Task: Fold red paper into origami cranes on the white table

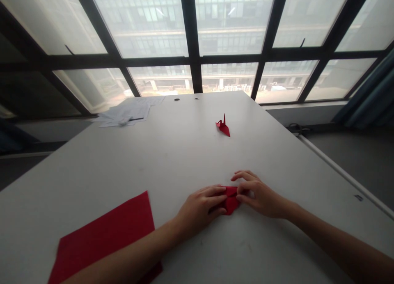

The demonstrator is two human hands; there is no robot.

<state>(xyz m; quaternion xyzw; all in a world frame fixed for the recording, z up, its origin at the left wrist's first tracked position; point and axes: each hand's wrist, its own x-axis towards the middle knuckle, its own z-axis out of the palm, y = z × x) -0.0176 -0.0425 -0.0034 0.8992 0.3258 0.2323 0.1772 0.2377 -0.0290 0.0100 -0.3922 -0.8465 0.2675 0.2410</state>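
Note:
A small folded piece of red paper (231, 201) lies on the white table (172, 152) between both hands. My left hand (201, 208) presses on its left side with fingers curled over it. My right hand (257, 193) pinches its right edge with thumb and fingers drawn together. A finished red paper crane (223, 126) stands farther back on the table, apart from both hands.
A flat red paper sheet (107, 239) lies at the near left, partly under my left forearm. White papers (129, 111) sit at the far left corner. Large windows run behind the table. The table's right edge drops to a grey floor.

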